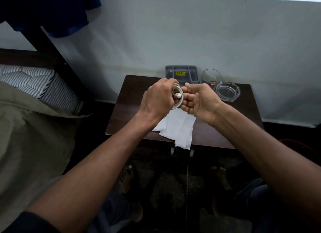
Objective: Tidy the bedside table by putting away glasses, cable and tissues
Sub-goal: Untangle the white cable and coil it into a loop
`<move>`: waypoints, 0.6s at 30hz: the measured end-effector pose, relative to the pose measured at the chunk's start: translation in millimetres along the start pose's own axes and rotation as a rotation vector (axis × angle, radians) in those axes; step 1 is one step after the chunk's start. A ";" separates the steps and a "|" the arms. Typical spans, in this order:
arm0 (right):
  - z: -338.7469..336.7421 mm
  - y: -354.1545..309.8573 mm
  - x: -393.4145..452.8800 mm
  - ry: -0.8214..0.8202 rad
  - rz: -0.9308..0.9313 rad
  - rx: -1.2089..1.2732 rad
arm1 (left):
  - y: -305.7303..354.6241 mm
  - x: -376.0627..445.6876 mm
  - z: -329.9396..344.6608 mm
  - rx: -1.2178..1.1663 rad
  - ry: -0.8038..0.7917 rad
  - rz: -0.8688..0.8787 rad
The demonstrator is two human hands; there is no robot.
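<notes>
Above the dark bedside table point(243, 107), the left hand point(157, 100) is closed around a coiled white cable point(178, 98), the right hand point(199, 102) is half open and touching it, and white tissues point(177, 128) lie below.

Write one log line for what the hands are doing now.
left hand: holds coiled cable | right hand: open beside it | tissues: on table
</notes>
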State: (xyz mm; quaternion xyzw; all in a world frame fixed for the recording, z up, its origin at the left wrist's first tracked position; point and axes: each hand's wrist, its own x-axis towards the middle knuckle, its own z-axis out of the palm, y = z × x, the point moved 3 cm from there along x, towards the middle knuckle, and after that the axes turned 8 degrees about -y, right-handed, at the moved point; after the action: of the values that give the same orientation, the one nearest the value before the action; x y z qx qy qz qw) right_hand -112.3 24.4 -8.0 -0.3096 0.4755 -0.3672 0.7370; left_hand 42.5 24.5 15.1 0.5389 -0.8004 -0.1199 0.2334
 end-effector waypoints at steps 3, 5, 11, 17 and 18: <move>1.7 0.5 -1.7 0.008 -0.038 -0.090 | -0.3 -0.6 2.4 0.041 -0.023 -0.029; 3.6 -0.3 -3.5 0.021 -0.098 -0.158 | -3.1 1.1 4.6 0.021 -0.037 -0.048; -0.1 -9.5 -6.1 0.042 -0.116 -0.200 | -21.0 9.3 8.3 -0.465 -0.101 -0.157; -4.3 -13.4 -4.8 0.004 -0.100 -0.169 | -22.9 15.3 14.6 -1.106 -0.230 -0.431; -5.1 -13.1 -3.8 -0.006 -0.083 -0.150 | -22.9 15.8 14.0 -1.190 -0.252 -0.472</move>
State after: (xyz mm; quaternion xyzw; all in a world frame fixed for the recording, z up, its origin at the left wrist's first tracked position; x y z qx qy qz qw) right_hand -121.3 20.0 2.6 -0.3845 0.4859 -0.3601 0.6974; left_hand 49.0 0.2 -3.3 0.4605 -0.4786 -0.6532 0.3636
